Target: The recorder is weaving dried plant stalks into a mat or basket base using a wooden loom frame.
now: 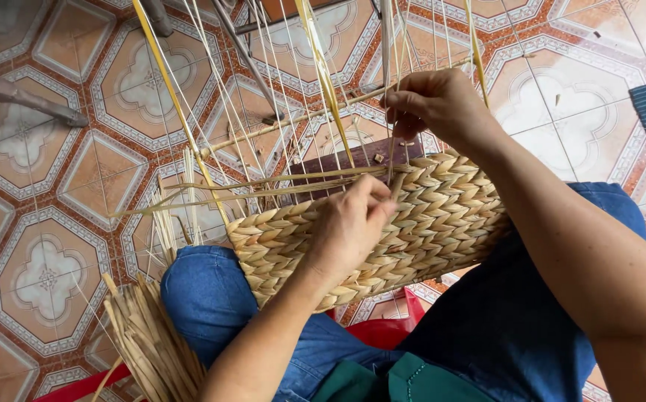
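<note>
A bundle of loose dry straw strips (pixel 148 339) lies by the blue-denim knee. On the lap rests the tan braided straw basket panel (pixel 412 223); the left hand (pixel 349 227) pinches flat strands at its upper edge. Farther out, the right hand (pixel 434 104) grips upright pale strands (pixel 323 67) above the patterned tile floor (pixel 47 186).

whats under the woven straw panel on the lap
Under the woven straw panel show blue-jeaned knees, a red seat edge and patterned floor tiles. A dark wooden block peeks above its top edge. The left hand covers part of the weave.
</note>
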